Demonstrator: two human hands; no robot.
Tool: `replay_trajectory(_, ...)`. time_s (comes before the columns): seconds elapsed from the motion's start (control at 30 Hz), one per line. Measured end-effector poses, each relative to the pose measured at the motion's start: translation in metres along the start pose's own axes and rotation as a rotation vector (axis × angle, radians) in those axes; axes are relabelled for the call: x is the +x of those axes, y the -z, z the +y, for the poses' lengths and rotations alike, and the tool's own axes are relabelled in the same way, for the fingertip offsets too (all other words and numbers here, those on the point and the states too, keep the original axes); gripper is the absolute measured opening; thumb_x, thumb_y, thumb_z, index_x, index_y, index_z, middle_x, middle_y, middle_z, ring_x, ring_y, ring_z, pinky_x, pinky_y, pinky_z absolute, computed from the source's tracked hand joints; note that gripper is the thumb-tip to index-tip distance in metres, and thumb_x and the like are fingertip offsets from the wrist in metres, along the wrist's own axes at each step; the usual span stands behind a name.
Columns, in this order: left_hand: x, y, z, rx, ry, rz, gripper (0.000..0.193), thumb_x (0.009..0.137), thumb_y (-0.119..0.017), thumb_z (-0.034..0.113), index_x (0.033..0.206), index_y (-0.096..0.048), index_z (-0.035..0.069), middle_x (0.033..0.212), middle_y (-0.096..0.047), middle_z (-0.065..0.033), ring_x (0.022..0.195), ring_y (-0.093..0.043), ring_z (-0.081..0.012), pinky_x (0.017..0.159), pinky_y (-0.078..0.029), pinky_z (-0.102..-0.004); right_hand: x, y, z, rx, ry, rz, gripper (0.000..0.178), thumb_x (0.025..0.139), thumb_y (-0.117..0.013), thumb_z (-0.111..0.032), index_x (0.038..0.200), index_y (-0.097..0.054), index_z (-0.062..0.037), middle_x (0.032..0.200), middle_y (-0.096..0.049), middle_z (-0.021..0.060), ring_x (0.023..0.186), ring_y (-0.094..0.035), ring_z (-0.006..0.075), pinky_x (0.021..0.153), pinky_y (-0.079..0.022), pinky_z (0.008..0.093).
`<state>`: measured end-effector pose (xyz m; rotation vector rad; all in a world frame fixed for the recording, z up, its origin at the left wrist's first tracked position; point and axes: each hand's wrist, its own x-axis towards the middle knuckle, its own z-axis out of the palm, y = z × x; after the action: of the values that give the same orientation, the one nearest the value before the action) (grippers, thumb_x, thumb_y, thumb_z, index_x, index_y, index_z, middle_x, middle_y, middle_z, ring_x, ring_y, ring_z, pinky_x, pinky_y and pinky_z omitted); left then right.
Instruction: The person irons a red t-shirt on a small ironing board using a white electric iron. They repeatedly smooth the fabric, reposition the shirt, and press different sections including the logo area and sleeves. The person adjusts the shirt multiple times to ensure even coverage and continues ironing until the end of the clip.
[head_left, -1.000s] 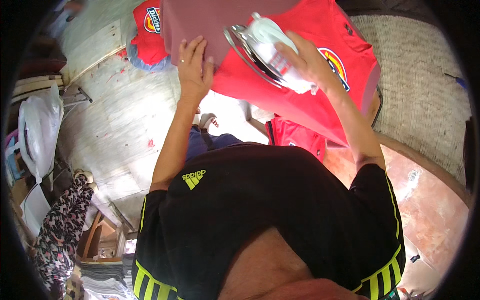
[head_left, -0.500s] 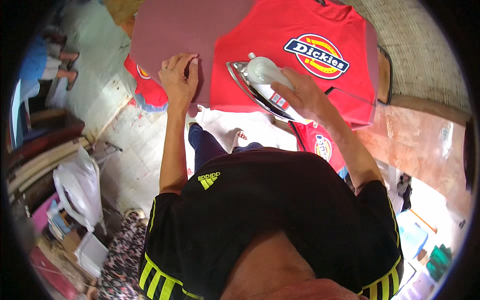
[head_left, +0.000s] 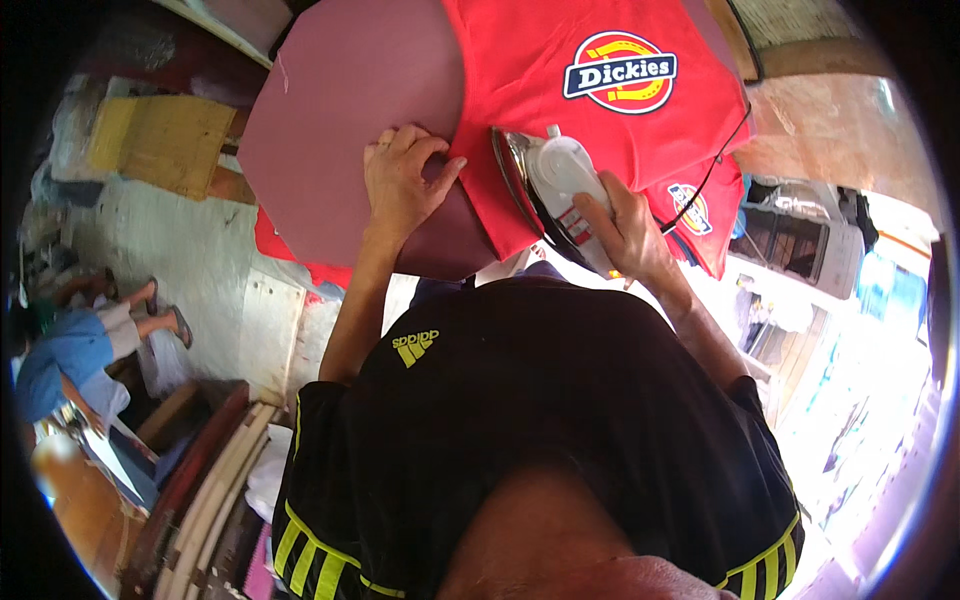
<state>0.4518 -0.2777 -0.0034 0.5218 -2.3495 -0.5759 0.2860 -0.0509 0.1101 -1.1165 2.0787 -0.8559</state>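
A red garment (head_left: 530,60) with a round yellow, blue and white emblem lies spread over a maroon padded ironing board (head_left: 350,90). My right hand (head_left: 635,230) is wrapped round the handle of a white clothes iron (head_left: 568,170). The iron's silver-edged tip points away from me, low on the garment near its left border. My left hand (head_left: 400,190) rests on the maroon cover, its fingers loosely bent and the thumb apart. That thumb tip reaches the red cloth's left edge, and I see nothing held there.
A black cord (head_left: 715,165) runs beside my right hand. More red cloth with a matching emblem (head_left: 690,208) hangs at the board's right. Far left, a person in blue (head_left: 70,350) is near stacked boards (head_left: 215,490). A yellowish cardboard sheet (head_left: 165,145) lies behind them.
The whole view has swung round. My left hand has shifted across the maroon cover to the garment's edge, its thumb now apart from the fingers. My right hand still grips the iron.
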Motion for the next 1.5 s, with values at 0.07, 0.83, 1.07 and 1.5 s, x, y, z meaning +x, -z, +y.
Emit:
replay_trajectory(0.07,0.003,0.001,-0.001,0.008,-0.012,-0.014,0.022,0.071,-0.082,0.03,0.079,-0.068,0.014,0.084,-0.06,0.0011,0.079,-0.057,-0.0212,0.068,-0.038,-0.0395,0.01,-0.008,-0.011,0.033,-0.029,0.043,0.032,0.097,-0.056,-0.023,0.11,-0.055,0.0065,0.072,-0.063,0.021,0.066,-0.067,0.0333,0.059,-0.051,0.0411)
replay_trajectory(0.83,0.273,-0.079,-0.176,0.112,0.106,-0.1,0.058,0.08,-0.066,0.062,0.113,-0.07,0.014,0.117,-0.062,-0.0127,0.112,-0.058,-0.0319,0.093,-0.045,-0.0513,0.001,-0.035,-0.029,0.166,-0.309,0.272,0.037,0.1,-0.054,-0.032,0.111,-0.052,0.0027,0.077,-0.063,0.0241,0.075,-0.068,0.0322,0.066,-0.049,0.0433)
replay_trajectory(1.07,0.289,-0.09,-0.199,-0.351,0.24,-0.143,0.041,0.084,-0.069,0.048,0.101,-0.069,0.011,0.09,-0.07,-0.0089,0.086,-0.067,-0.0276,0.079,-0.05,-0.0394,0.007,-0.043,-0.08,0.212,-0.374,0.404,0.035,0.1,-0.054,-0.033,0.099,-0.053,0.0018,0.064,-0.057,0.0158,0.06,-0.059,0.0184,0.055,-0.041,0.0377)
replay_trajectory(1.5,0.278,-0.07,-0.17,-0.239,0.249,-0.086,0.037,0.086,-0.066,0.044,0.102,-0.068,0.011,0.092,-0.071,-0.0084,0.088,-0.067,-0.0284,0.078,-0.051,-0.0407,0.153,-0.053,-0.058,-0.141,0.055,0.587,0.022,0.097,-0.053,-0.018,0.111,-0.062,-0.0034,0.086,-0.049,0.0223,0.077,-0.059,0.0357,0.062,-0.045,0.0436)
